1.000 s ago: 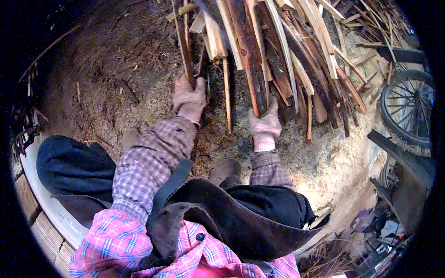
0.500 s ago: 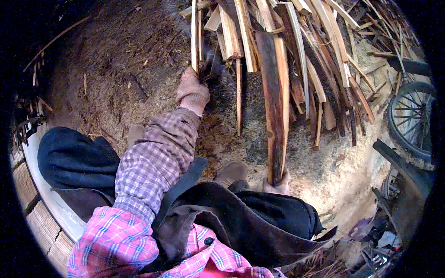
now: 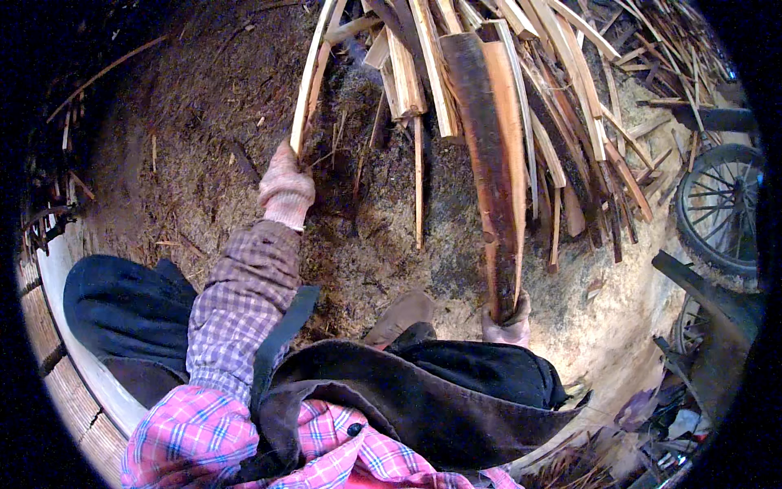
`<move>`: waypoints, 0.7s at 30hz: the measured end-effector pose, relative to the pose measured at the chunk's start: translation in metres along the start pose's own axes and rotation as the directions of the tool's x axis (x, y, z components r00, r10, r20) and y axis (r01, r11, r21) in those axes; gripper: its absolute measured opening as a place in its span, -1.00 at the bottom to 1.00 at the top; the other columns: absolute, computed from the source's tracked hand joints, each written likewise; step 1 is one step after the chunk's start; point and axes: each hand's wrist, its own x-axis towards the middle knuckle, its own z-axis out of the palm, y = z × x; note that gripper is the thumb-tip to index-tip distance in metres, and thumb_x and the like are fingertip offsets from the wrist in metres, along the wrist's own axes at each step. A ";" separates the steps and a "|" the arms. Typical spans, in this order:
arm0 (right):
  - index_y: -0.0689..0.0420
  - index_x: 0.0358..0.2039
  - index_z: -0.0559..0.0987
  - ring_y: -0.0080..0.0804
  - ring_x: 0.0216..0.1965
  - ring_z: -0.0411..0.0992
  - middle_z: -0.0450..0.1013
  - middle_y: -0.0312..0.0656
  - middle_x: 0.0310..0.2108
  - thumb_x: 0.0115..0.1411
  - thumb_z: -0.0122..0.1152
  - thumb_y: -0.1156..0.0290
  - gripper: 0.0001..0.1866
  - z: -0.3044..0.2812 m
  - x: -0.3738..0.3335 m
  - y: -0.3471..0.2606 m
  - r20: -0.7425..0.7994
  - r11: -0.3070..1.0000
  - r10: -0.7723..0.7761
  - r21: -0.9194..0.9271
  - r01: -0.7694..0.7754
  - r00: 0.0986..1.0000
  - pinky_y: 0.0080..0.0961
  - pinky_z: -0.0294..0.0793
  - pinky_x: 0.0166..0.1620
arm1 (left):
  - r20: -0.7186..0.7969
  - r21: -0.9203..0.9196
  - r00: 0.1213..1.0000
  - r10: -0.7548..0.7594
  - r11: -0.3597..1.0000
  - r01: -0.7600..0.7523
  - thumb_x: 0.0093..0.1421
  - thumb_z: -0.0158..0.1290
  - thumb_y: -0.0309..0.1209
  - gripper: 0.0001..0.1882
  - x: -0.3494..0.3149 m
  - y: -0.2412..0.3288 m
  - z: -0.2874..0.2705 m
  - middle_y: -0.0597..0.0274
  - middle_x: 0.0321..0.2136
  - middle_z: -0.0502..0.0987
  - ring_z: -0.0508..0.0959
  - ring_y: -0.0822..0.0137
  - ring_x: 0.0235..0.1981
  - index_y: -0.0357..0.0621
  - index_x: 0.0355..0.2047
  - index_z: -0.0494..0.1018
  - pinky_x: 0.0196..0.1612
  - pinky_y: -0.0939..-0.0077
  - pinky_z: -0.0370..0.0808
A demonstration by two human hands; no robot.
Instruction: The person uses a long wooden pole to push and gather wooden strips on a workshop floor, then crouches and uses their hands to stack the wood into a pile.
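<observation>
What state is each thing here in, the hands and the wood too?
Left hand: gloved, closed around a thin pale strip.
Thin pale strip: lifted, curving up.
Right hand: gloved, gripping a bark slab's lower end.
Bark slab: raised, roughly upright.
Wood pile: loose, jumbled.
Wheel: partly visible, at right.

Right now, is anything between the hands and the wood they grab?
No. The left hand already grips a thin pale strip, and the right hand grips the wide brown slab. Nothing visible sits between.

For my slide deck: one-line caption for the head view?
Gloved left hand grips thin wood strips; right hand holds a bark slab.
</observation>
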 end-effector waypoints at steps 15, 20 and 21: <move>0.17 0.13 0.07 -0.36 -0.14 0.40 0.36 -0.15 -0.07 -0.20 0.28 0.56 -0.14 0.004 0.136 -0.121 -0.270 0.886 -0.076 0.423 0.189 0.960 -0.49 0.34 -0.02 | -0.089 -0.831 0.880 -0.467 0.521 0.193 -0.16 0.23 -0.19 -0.47 0.021 -0.023 -0.046 0.32 -0.46 0.46 0.45 0.40 -0.57 -0.16 -0.19 0.37 -0.55 0.39 0.40; 0.16 0.06 0.22 -0.40 -0.19 0.44 0.42 -0.15 -0.16 -0.25 0.32 0.43 -0.22 0.005 0.129 -0.112 -0.350 0.971 -0.124 0.152 0.187 0.929 -0.52 0.38 -0.07 | -0.396 -0.530 0.887 0.239 0.729 -0.433 0.10 -0.10 -0.32 -0.55 0.044 0.040 -0.069 0.06 -0.13 0.46 0.51 0.25 -0.19 -0.33 -0.03 0.29 -0.18 0.43 0.47; 0.15 0.04 0.26 -0.40 -0.21 0.45 0.44 -0.15 -0.18 -0.25 0.33 0.39 -0.25 0.000 0.126 -0.099 -0.346 0.987 -0.089 0.098 0.130 0.934 -0.51 0.40 -0.10 | -0.420 -0.491 0.849 0.319 0.707 -0.509 0.10 -0.11 -0.37 -0.54 0.043 0.070 -0.070 -0.03 -0.13 0.45 0.50 0.19 -0.16 -0.45 -0.03 0.26 -0.13 0.45 0.47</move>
